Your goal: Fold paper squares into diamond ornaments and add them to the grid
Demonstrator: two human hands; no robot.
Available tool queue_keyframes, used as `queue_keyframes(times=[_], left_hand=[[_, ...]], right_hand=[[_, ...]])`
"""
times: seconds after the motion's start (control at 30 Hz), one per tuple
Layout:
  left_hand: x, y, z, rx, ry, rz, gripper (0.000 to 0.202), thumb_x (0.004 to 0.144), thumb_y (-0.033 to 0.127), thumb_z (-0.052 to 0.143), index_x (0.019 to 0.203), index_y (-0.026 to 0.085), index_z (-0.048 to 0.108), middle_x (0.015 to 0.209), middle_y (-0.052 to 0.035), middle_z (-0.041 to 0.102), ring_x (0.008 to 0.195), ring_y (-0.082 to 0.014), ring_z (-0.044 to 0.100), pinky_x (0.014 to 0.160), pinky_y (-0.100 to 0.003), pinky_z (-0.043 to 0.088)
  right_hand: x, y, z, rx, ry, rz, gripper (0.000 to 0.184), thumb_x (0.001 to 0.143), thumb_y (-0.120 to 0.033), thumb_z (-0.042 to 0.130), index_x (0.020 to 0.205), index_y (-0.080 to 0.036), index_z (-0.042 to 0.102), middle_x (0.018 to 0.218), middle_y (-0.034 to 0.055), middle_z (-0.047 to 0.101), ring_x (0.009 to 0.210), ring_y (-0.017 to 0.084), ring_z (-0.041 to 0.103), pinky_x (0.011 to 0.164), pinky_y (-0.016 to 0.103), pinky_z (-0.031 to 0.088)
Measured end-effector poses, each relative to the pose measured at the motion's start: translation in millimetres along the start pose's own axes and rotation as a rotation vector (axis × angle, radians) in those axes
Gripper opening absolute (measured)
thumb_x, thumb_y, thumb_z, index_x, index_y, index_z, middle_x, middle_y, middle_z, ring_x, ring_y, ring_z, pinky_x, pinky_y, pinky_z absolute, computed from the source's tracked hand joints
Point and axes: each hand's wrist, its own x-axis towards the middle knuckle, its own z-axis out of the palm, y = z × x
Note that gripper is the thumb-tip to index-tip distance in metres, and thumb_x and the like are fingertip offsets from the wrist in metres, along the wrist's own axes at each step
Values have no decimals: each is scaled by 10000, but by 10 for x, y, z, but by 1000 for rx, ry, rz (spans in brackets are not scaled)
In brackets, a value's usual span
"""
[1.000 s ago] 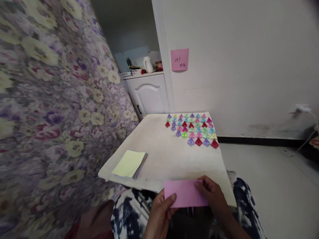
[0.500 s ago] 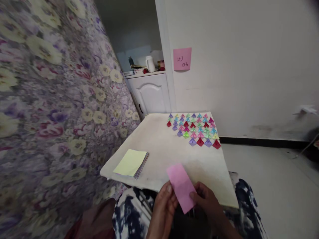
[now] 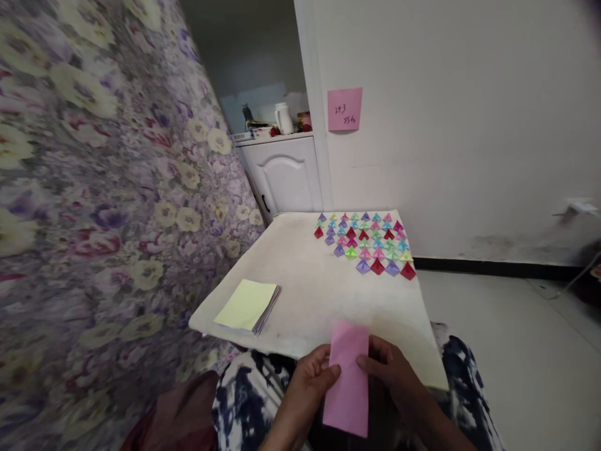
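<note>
A folded pink paper strip (image 3: 348,379) stands upright over my lap at the near edge of a small white table (image 3: 305,282). My left hand (image 3: 310,382) pinches its left edge with the thumb on the front. My right hand (image 3: 392,369) grips its right edge, fingers curled. Rows of small folded paper pieces (image 3: 365,243) in red, purple, green, pink and blue lie at the table's far right corner. A stack of square papers with a yellow top sheet (image 3: 246,305) rests near the table's left edge.
A floral fabric surface (image 3: 94,207) rises on the left. A white wall with a pink note (image 3: 344,109) is behind the table. A white cabinet (image 3: 282,175) with a jug stands beyond. Pale floor (image 3: 511,351) lies to the right.
The pink strip was turned from lying sideways to standing upright, and both hands shifted their grip along its long edges.
</note>
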Motion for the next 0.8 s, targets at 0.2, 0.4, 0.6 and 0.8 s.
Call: queue_keyframes(times=[0.2, 0.4, 0.6, 0.8], left_hand=[[-51, 111, 12, -199, 80, -7, 361, 778, 397, 601, 1005, 121, 650, 919, -145, 708, 855, -242, 654, 676, -279, 474], [-33, -180, -69, -474, -86, -23, 334, 818, 397, 546, 1004, 137, 643, 1145, -163, 629, 1074, -294, 570, 934, -409, 400], [18, -287, 57, -347, 103, 70, 259, 778, 210, 628, 1013, 103, 627, 970, -138, 697, 895, -246, 657, 878, -388, 460], [28, -197, 6, -207, 233, 30, 294, 731, 262, 679, 959, 78, 653, 922, -149, 713, 775, -219, 677, 716, -305, 530]], right_hand=[[-7, 75, 25, 71, 222, -29, 237, 694, -315, 671, 856, -149, 619, 691, 0, 595, 572, 123, 503, 523, 232, 421], [-9, 76, 101, 283, 298, -23, 229, 671, -296, 711, 811, -173, 578, 631, -29, 572, 552, 120, 535, 551, 259, 479], [-52, 118, 193, 295, 273, 22, 289, 648, -318, 730, 858, -167, 602, 697, -14, 598, 580, 133, 560, 565, 278, 487], [-30, 142, 13, 87, 327, -5, 310, 665, -417, 689, 834, -169, 613, 615, -37, 540, 498, 98, 453, 449, 203, 364]])
